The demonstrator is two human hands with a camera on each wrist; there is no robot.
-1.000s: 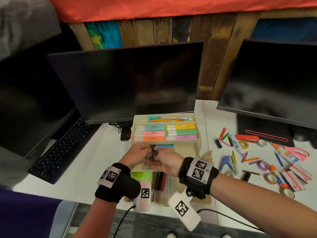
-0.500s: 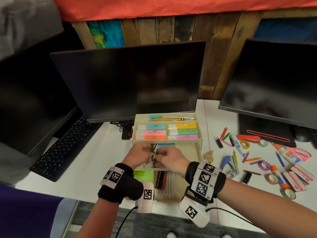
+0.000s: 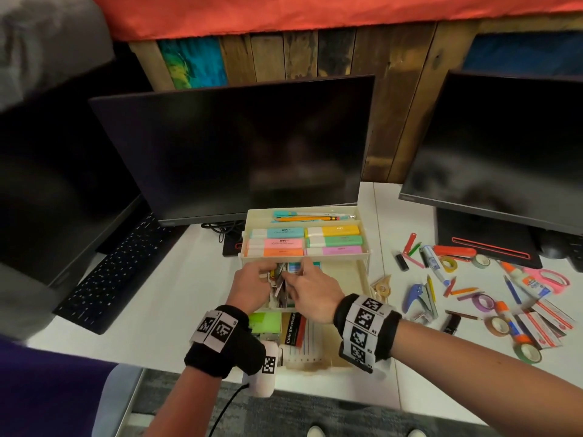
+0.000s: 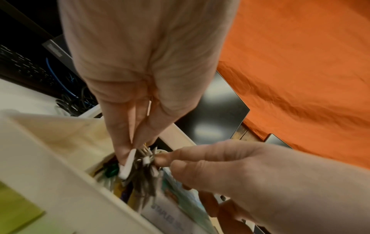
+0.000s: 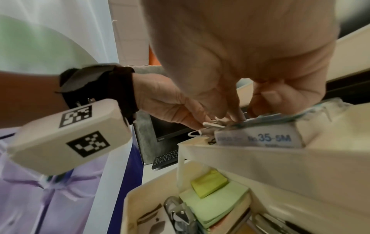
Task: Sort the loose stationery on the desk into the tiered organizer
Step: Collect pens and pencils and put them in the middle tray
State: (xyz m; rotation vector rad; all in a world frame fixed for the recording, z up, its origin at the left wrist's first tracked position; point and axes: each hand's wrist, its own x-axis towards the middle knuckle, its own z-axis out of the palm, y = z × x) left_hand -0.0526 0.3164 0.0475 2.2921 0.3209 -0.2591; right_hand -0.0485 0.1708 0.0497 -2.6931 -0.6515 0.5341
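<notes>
The cream tiered organizer (image 3: 362, 280) stands on the desk in front of the middle monitor. Its top tier holds pastel highlighters (image 3: 303, 241) and pencils. Both hands are in the left part of the middle tier. My left hand (image 3: 268, 274) pinches a bundle of grey and white clips (image 4: 143, 172) from the left, thumb and fingers together (image 4: 128, 152). My right hand (image 3: 289, 276) pinches the same bundle from the right (image 4: 163, 158). A staples box (image 5: 258, 139) stands right beside the clips. The clips' lower ends are hidden inside the tier.
The bottom tier holds green sticky notes (image 3: 264, 321), a coin envelope pack (image 3: 291, 328) and cards. Loose stationery lies on the desk to the right: tape rolls (image 3: 482, 302), glue sticks (image 3: 523, 279), pink scissors (image 3: 550, 279), a blue staple remover (image 3: 416, 294). A keyboard (image 3: 107, 275) is on the left.
Both hands have shifted slightly toward the back of the middle tier, still together on the clips. The right wrist has dropped lower over the bottom tier.
</notes>
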